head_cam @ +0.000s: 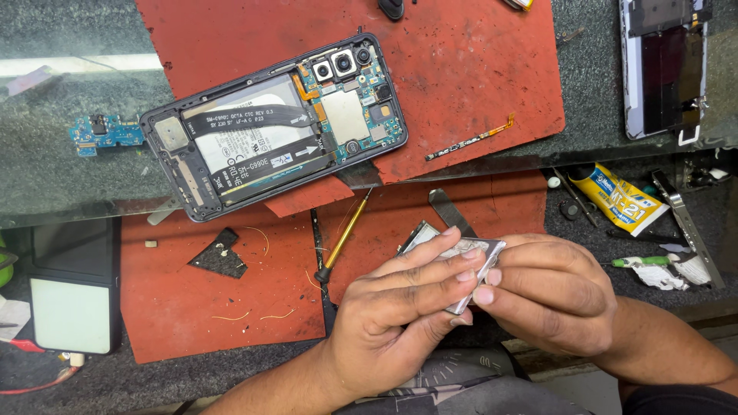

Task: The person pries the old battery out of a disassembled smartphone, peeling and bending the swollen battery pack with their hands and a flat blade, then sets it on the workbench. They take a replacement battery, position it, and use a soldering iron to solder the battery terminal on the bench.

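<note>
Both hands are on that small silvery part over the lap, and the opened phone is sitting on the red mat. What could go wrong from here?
1. The silvery part is pinched only by the fingertips of the left hand and right hand, off the bench; a slip might drop it.
2. The opened phone overhangs the red mat edge, boards exposed; a bump could shift it.
3. The loose flex strip and the yellow-handled screwdriver lie nearby and could be swept off.

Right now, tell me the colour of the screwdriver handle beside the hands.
Yellow handle on the screwdriver, with a black grip end, seen in the head view.
</note>
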The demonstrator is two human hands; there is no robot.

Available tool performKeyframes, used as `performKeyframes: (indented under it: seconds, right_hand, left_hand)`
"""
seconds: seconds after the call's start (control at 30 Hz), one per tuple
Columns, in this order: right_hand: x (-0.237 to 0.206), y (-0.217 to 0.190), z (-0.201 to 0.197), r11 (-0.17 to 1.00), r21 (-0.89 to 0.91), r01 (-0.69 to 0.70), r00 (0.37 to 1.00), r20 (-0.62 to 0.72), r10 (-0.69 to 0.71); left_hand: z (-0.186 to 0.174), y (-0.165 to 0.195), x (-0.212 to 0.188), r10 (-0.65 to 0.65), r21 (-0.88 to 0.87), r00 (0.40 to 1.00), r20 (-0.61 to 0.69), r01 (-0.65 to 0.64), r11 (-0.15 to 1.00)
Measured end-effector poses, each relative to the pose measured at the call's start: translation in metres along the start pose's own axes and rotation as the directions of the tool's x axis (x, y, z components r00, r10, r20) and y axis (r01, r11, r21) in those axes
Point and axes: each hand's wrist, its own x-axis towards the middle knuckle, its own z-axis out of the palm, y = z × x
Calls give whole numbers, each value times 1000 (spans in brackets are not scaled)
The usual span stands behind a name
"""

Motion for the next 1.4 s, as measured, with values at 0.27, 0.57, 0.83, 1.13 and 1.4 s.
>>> performKeyframes:
  seconds: [0.27,0.57,0.83,1.13,1.4]
  right_hand:
    - [-1,1,-4,1000,27,1,1000,28,-1]
    - [1,-1,-4,997,67,-42,999,28,40]
    - [4,-3,-1,983,133,-123,992,11,123]
    - [4,-3,-3,985,104,-137,991,11,137]
    - [6,-5,-5,988,95,-122,993,20,121]
  left_hand:
    - [1,0,0,12,23,1000,-3,-12,1000]
    - [1,3,2,17,10,1000,-3,-17,1000]
    - [-1,6,6,33,74,999,-31,-30,997]
    - [-2,4,7,99,203,994,-34,-90,975]
    - [-3,4,7,125,235,992,-14,-118,965]
